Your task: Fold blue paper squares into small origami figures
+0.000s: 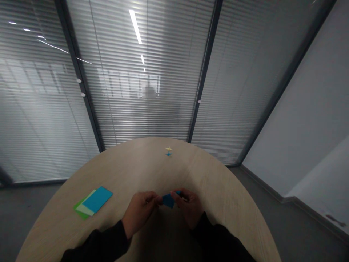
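Observation:
Between my two hands, above the near middle of the table, is a small folded piece of blue paper (pixel 168 200). My left hand (pixel 141 209) pinches its left corner between thumb and fingers. On the other side, my right hand (pixel 189 206) grips the paper's upper right part, thumb in front and fingers behind. Part of the paper is hidden by the right thumb, so its full folded shape cannot be made out.
A round wooden table (pixel 131 163) lies before me. Blue, pale green and green paper sheets (pixel 100 198) overlap at its left. Toward the far edge sit a small yellow folded paper piece (pixel 168 149) and a blue one (pixel 168 154). Blinds-covered glass (pixel 147 120) stands behind.

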The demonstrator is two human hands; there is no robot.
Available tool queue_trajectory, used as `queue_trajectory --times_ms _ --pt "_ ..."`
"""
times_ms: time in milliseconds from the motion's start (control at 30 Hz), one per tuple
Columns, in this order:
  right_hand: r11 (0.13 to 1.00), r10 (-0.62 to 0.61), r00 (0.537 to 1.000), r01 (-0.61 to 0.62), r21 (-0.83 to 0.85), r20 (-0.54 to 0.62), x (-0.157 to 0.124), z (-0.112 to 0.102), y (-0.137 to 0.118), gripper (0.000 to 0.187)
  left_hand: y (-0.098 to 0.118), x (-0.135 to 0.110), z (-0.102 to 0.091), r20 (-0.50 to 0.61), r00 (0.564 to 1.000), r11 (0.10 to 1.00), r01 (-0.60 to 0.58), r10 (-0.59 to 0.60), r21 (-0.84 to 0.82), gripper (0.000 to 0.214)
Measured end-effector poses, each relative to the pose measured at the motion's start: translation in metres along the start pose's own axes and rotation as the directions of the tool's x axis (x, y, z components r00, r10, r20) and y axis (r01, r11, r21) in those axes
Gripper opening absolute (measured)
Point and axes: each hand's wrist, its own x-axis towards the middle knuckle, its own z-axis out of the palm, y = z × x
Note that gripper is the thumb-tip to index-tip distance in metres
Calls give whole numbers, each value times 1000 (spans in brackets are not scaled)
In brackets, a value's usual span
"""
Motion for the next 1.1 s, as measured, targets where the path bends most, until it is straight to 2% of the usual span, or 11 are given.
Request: queue_trajectory --times_ms 100,233,367,500,633,700,733,800,900,1000,1100 --pt "999 10 1000 -11 33 12 -1 0 1 36 5 -1 0 -26 999 1000 -25 24 -19 34" --pt "999 -37 996 34 34 78 -5 5 3 33 9 -3 2 -47 998 999 -37 36 -11 29" --pt "1000 19 995 -17 -19 95 -7 9 1 32 10 -4 3 -32 998 997 -55 56 48 32" --pt "999 -9 994 6 34 109 -1 0 -5 34 11 -3 2 -30 996 995 -85 87 46 33" --pt "996 -47 998 51 79 -53 11 -18 -8 41 9 0 1 -57 998 999 -36 35 -9 33" --pt "996 -43 993 51 69 -110 13 -20 -6 42 8 1 1 -78 997 998 -2 -2 -61 34" --pt "997 -30 995 37 66 -95 13 -18 -4 43 9 2 1 -90 996 996 10 -18 -92 34" --pt "998 -35 999 33 55 23 10 -10 -1 43 9 2 1 -115 992 987 27 -45 -156 34" --pt "999 -9 984 18 -51 176 2 4 1 35 10 2 0 -146 986 970 48 -85 -239 38" --pt "993 -15 985 35 -116 175 -1 9 -1 24 10 1 0 -134 987 961 52 -91 -273 40" --pt "998 -22 993 28 -52 116 1 6 -3 25 9 2 1 -94 991 955 63 -94 -290 40"
